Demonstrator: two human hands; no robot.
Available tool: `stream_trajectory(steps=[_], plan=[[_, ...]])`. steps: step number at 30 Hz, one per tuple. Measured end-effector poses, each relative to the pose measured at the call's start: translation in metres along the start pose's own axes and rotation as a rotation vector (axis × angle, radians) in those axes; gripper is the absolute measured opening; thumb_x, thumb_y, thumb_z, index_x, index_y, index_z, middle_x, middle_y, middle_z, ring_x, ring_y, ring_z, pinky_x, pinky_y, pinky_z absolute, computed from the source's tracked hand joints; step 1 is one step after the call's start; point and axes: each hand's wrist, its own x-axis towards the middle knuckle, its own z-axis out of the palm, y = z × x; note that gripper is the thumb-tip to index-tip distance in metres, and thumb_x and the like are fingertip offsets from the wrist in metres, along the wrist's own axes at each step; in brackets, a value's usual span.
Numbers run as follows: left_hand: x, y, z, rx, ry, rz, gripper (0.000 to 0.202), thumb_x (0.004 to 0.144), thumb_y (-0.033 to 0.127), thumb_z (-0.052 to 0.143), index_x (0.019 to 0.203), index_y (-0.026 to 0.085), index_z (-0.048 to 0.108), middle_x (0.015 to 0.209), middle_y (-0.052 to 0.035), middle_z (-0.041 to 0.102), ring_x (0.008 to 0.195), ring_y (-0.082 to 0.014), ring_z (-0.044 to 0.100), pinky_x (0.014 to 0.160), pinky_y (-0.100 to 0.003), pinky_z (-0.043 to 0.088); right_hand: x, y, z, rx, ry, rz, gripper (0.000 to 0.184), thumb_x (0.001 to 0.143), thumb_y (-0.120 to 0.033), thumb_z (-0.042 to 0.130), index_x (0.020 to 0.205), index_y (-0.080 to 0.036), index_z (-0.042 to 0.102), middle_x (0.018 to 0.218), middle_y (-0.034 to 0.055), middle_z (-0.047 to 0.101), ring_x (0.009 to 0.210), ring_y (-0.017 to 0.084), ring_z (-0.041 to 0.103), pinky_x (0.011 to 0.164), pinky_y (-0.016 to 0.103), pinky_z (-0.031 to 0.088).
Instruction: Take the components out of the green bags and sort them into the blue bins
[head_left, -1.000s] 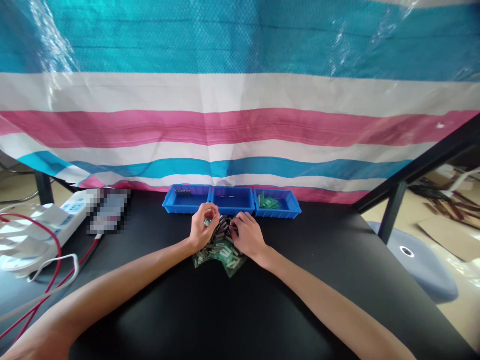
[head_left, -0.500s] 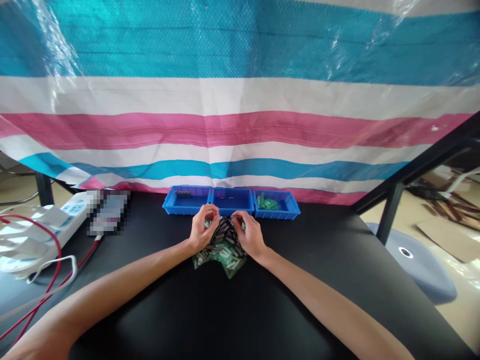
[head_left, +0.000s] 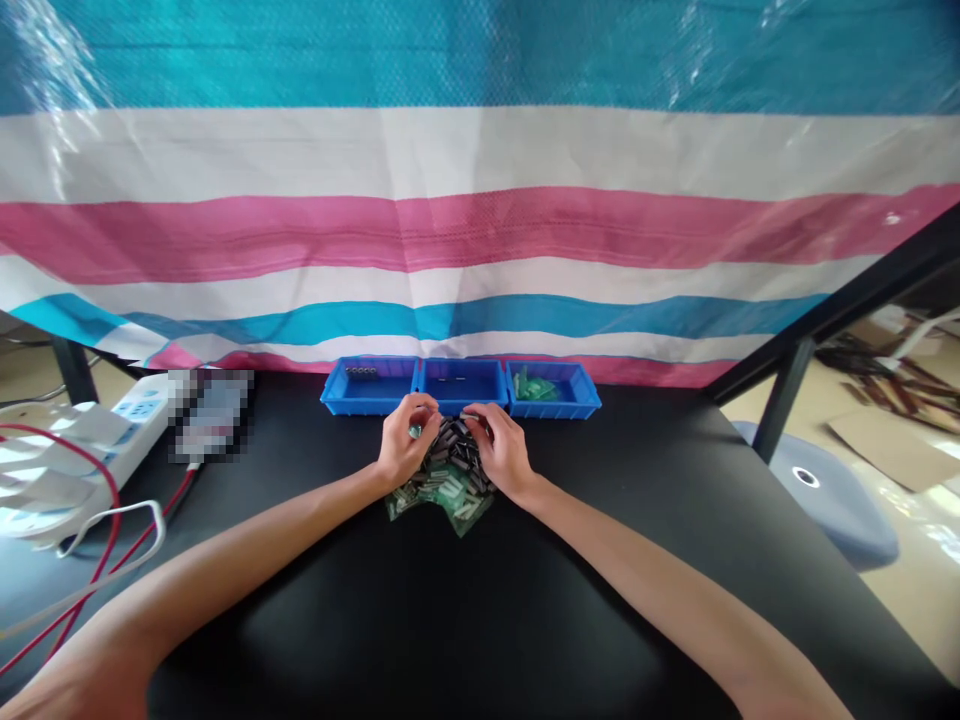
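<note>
My left hand (head_left: pixel 405 440) rests at the near edge of a heap of small dark metal-and-plastic parts (head_left: pixel 454 455), its fingertips pinching a small pale green piece (head_left: pixel 415 431). My right hand (head_left: pixel 499 450) curls over the heap's right side, with fingertips on the dark parts. Whether those fingers hold anything is hidden. Under the heap and toward me lie green-tinted clear packets of small parts (head_left: pixel 442 500). Just beyond my hands stands a blue three-compartment tray (head_left: pixel 461 368). Its left compartment holds a short row of dark parts, the middle a few tiny pieces, the right green pieces.
The black table (head_left: pixel 465 620) carries a white power strip (head_left: pixel 127 430), red and white cables (head_left: pixel 112 520) and a pixelated object (head_left: pixel 214 415) at left. A striped tarp (head_left: pixel 465 230) hangs behind. A grey-blue stool (head_left: pixel 817 490) stands beyond the right table edge.
My hands have come in closer together over the dark heap compared with half a second ago. The whole view has shifted slightly upward in the frame.
</note>
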Motion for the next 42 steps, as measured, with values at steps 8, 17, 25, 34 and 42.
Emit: stream_trajectory(steps=[8, 17, 25, 34, 42], plan=[[0.0022, 0.0027, 0.0003, -0.023, -0.065, 0.018, 0.007, 0.088, 0.020, 0.056, 0.094, 0.017, 0.055, 0.086, -0.0019, 0.058, 0.062, -0.0084, 0.053, 0.060, -0.021, 0.045, -0.0013, -0.0024, -0.0002, 0.063, 0.063, -0.022, 0.012, 0.093, -0.022, 0.055, 0.100, -0.021, 0.065, 0.092, 0.0044, 0.069, 0.075, 0.016, 0.066, 0.070, 0.027, 0.054], [0.0057, 0.0053, -0.0015, 0.103, -0.143, 0.125, 0.014, 0.088, 0.023, 0.060, 0.099, 0.019, 0.068, 0.096, -0.0053, 0.062, 0.062, -0.0083, 0.055, 0.062, -0.022, 0.048, -0.0006, -0.0035, -0.0011, 0.150, 0.093, 0.062, 0.015, 0.093, -0.023, 0.055, 0.103, -0.022, 0.066, 0.089, 0.0022, 0.074, 0.068, 0.017, 0.072, 0.068, 0.026, 0.057], [0.0055, -0.0014, 0.0012, 0.127, -0.118, 0.154, 0.016, 0.085, 0.027, 0.066, 0.098, 0.020, 0.069, 0.093, -0.0041, 0.063, 0.059, -0.0068, 0.052, 0.060, -0.021, 0.049, -0.0017, -0.0054, -0.0016, 0.136, 0.063, 0.068, 0.016, 0.094, -0.025, 0.054, 0.103, -0.021, 0.066, 0.086, 0.0023, 0.075, 0.069, 0.017, 0.073, 0.068, 0.026, 0.057], [0.0053, 0.0065, -0.0007, 0.097, -0.098, 0.136, 0.015, 0.086, 0.027, 0.064, 0.097, 0.018, 0.065, 0.096, -0.0056, 0.062, 0.060, -0.0076, 0.054, 0.060, -0.022, 0.049, 0.0011, -0.0052, -0.0021, 0.046, 0.056, 0.002, 0.015, 0.093, -0.025, 0.055, 0.095, -0.020, 0.069, 0.087, 0.0043, 0.073, 0.073, 0.017, 0.069, 0.069, 0.027, 0.054], [-0.0002, 0.0065, 0.0003, -0.077, -0.110, -0.074, 0.017, 0.089, 0.029, 0.057, 0.101, 0.017, 0.057, 0.093, -0.0050, 0.068, 0.051, -0.0055, 0.053, 0.050, -0.017, 0.045, 0.0017, -0.0054, -0.0029, 0.098, 0.054, 0.005, 0.016, 0.094, -0.024, 0.052, 0.092, -0.019, 0.067, 0.084, 0.0043, 0.068, 0.072, 0.015, 0.063, 0.067, 0.026, 0.052]])
